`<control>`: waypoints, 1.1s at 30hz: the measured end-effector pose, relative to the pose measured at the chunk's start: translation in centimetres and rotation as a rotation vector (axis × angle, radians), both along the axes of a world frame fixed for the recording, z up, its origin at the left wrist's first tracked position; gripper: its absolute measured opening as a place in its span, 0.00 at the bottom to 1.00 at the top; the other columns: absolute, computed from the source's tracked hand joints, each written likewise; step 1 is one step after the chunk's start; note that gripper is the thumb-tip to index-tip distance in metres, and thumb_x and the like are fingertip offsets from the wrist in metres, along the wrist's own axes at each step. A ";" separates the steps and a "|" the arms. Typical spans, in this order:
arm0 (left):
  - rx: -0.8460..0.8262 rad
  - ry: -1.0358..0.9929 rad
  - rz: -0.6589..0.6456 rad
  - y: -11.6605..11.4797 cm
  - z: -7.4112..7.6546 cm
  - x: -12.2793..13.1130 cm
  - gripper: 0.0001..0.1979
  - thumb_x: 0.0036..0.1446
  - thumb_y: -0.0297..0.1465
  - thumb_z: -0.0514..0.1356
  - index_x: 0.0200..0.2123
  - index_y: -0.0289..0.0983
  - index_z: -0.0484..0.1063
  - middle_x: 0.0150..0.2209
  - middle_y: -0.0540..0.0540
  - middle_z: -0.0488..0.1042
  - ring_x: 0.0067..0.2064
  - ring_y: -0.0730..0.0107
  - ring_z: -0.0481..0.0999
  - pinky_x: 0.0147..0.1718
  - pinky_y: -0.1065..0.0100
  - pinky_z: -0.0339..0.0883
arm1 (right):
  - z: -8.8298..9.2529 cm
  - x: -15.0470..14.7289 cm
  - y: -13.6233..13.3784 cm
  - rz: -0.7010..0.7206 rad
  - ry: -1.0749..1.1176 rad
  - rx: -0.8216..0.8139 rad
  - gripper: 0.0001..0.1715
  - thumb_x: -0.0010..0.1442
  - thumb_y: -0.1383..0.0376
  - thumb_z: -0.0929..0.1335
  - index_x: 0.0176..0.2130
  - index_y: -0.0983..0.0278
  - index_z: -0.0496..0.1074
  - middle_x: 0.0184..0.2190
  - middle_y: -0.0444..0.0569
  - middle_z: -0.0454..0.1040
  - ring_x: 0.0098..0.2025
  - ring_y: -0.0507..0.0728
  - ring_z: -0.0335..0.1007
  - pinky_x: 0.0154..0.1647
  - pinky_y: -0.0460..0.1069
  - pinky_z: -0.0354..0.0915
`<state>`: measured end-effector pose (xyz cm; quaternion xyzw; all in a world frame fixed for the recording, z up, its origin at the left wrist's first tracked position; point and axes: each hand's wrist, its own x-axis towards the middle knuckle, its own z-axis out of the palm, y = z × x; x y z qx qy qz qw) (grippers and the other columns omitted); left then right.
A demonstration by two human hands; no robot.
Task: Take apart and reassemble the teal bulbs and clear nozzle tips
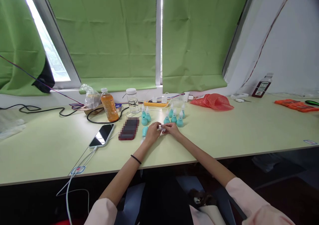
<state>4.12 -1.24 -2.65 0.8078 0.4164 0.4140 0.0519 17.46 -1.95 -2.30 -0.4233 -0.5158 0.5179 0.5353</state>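
Note:
My left hand [152, 132] and my right hand [171, 130] meet above the table. Their fingertips pinch a small whitish piece [161, 128] between them; its exact kind is too small to make out. Just left of my left hand lies a teal squeeze bulb [145, 131], its lower end partly hidden by the hand. Behind that hand stands a teal bulb without a tip [144, 120], beside two with clear pointed nozzles. A group of several nozzled teal bulbs [173, 118] stands upright behind my right hand.
A phone on a cable [102, 136] and a dark red pixelated slab [129, 128] lie at left. Behind stand an orange drink bottle [109, 106], a clear jar [133, 100] and a yellow power strip [156, 104]. A red plastic bag [213, 102] lies back right.

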 end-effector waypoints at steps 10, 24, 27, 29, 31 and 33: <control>-0.003 0.008 -0.007 0.0 0.5 -0.1 0.05 0.43 0.23 0.57 0.27 0.33 0.66 0.23 0.51 0.66 0.24 0.77 0.64 0.24 0.74 0.60 | 0.0 0.0 0.0 -0.003 0.057 -0.006 0.16 0.39 0.57 0.69 0.22 0.69 0.71 0.16 0.46 0.69 0.16 0.48 0.63 0.18 0.44 0.62; -0.052 0.279 0.021 -2.4 6.0 -4.2 0.13 0.47 0.26 0.53 0.39 0.37 0.65 0.33 0.46 0.67 0.35 0.68 0.67 0.32 0.68 0.63 | 0.2 0.6 0.0 -0.034 0.076 -0.111 0.10 0.42 0.63 0.70 0.26 0.67 0.69 0.22 0.47 0.70 0.20 0.48 0.66 0.22 0.44 0.65; -0.085 0.417 -0.009 -3.3 6.9 -6.6 0.17 0.44 0.22 0.54 0.39 0.41 0.67 0.36 0.46 0.66 0.36 0.66 0.67 0.29 0.70 0.62 | 0.3 0.7 0.0 0.005 0.051 -0.140 0.10 0.42 0.63 0.70 0.26 0.67 0.69 0.22 0.46 0.70 0.20 0.48 0.66 0.20 0.43 0.64; -0.045 0.608 -0.013 -3.6 6.8 -7.6 0.24 0.42 0.17 0.52 0.42 0.43 0.66 0.42 0.45 0.64 0.41 0.62 0.65 0.30 0.69 0.61 | 0.5 0.7 0.1 0.047 0.028 -0.153 0.11 0.42 0.62 0.70 0.27 0.67 0.70 0.23 0.46 0.70 0.19 0.48 0.65 0.19 0.43 0.64; 0.032 0.800 -0.003 -3.6 6.3 -7.9 0.29 0.41 0.13 0.50 0.44 0.45 0.64 0.47 0.43 0.60 0.44 0.59 0.62 0.32 0.67 0.61 | 0.8 0.5 0.3 0.097 0.000 -0.159 0.12 0.41 0.62 0.70 0.27 0.67 0.70 0.23 0.46 0.70 0.18 0.48 0.65 0.18 0.43 0.63; 0.082 0.909 -0.013 -3.3 5.9 -7.8 0.28 0.41 0.13 0.49 0.44 0.45 0.64 0.48 0.43 0.59 0.45 0.58 0.61 0.33 0.64 0.60 | 1.0 0.3 0.5 0.146 -0.028 -0.154 0.13 0.40 0.62 0.71 0.26 0.68 0.71 0.22 0.46 0.70 0.18 0.48 0.64 0.18 0.43 0.63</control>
